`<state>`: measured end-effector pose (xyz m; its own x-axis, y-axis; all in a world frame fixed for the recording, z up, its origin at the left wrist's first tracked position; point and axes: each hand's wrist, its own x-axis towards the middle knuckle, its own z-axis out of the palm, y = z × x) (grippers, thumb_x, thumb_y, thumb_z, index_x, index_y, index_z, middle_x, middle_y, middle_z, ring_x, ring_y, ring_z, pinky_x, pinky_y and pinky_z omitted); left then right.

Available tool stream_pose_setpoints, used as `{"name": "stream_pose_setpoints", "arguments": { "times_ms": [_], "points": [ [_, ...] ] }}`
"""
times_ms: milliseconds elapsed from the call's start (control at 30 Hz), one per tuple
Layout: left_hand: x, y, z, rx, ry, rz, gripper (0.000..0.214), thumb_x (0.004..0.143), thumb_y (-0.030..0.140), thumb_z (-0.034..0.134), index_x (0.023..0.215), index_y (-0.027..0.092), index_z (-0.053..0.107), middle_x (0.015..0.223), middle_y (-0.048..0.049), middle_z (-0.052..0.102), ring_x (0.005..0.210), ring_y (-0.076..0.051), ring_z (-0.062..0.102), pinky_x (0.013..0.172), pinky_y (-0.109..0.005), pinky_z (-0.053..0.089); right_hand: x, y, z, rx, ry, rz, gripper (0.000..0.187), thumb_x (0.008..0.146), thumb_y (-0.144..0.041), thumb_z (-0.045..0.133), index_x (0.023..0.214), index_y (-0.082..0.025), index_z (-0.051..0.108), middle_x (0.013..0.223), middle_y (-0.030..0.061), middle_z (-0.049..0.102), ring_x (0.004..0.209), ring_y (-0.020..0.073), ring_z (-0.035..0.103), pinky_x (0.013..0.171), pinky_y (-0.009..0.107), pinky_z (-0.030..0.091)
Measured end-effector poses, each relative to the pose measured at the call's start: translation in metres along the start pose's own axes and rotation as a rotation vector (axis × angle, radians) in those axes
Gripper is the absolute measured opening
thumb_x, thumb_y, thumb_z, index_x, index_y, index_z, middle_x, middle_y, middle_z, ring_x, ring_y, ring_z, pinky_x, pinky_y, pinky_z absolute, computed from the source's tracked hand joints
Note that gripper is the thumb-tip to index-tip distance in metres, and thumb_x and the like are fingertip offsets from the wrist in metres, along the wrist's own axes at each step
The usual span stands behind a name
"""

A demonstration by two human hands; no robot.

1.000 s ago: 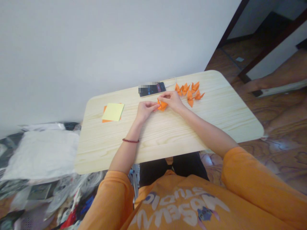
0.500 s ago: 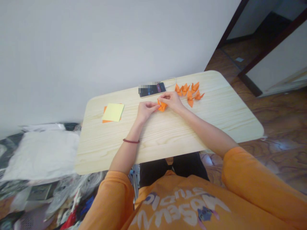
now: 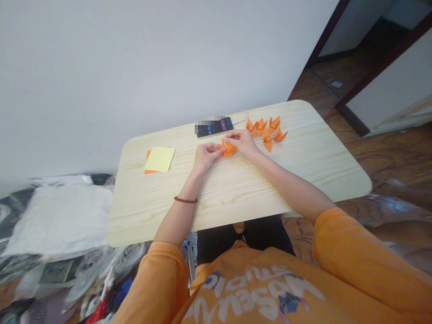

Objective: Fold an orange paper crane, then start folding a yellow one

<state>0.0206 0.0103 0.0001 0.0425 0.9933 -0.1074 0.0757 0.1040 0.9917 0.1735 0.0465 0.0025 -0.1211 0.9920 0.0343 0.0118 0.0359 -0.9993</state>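
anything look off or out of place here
Nothing on the pale wood table looks spilled or damaged. The one askew item is the yellow paper square, which sits crooked on the orange paper, leaving orange edges showing. To the left of the table, a jumbled heap of plastic looks untidy.

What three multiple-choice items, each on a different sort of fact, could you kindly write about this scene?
1. Where is the dark red bead bracelet? A left wrist; B right wrist; C table top
2. What colour is the top sheet of the paper stack? A orange; B yellow; C white
3. What state is the folded orange paper in? A held between both hands; B lying untouched; C taped to the phone

1: A, it circles that arm. 2: B, it shows pale yellow over orange. 3: A, the left hand and right hand pinch it.
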Motion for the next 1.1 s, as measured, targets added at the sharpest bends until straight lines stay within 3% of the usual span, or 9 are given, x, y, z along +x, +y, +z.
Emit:
{"name": "stream_pose_setpoints", "arguments": {
  "times_ms": [533,767,1100],
  "points": [
    [0.0,0.001,0.001,-0.046,0.044,0.012,0.027,0.053,0.024,0.083,0.074,0.013,0.07,0.06,-0.0033,0.068,0.051,-0.01,0.057,0.054,-0.023,0.047,-0.001,0.001,0.0,0.073,0.012,0.061,0.018,0.057,-0.03,0.076,0.066,-0.016,0.068,0.07,0.0024,0.07,0.067,0.0141,0.06,0.065,0.026,0.047],
    [-0.001,0.002,0.0,-0.049,0.039,0.031,0.035,0.052,0.027,0.083,0.079,0.013,0.066,0.058,-0.0015,0.067,0.052,-0.011,0.06,0.056,-0.023,0.047,-0.001,0.002,0.0,0.15,-0.034,0.148,0.02,0.057,-0.031,0.077,0.067,-0.016,0.068,0.06,-0.0001,0.065,0.054,0.0109,0.055,0.053,0.023,0.043],
    [0.001,0.0,0.002,-0.107,0.087,0.016,0.062,0.046,0.024,0.081,0.075,0.024,0.026,0.053,0.0071,0.063,0.045,-0.009,0.058,0.052,-0.021,0.044,-0.006,-0.008,0.0,0.135,-0.094,0.188,0.03,0.054,-0.038,0.082,0.069,-0.015,0.07,0.063,0.0023,0.068,0.057,0.0119,0.058,0.05,0.022,0.045]
  ]
}}
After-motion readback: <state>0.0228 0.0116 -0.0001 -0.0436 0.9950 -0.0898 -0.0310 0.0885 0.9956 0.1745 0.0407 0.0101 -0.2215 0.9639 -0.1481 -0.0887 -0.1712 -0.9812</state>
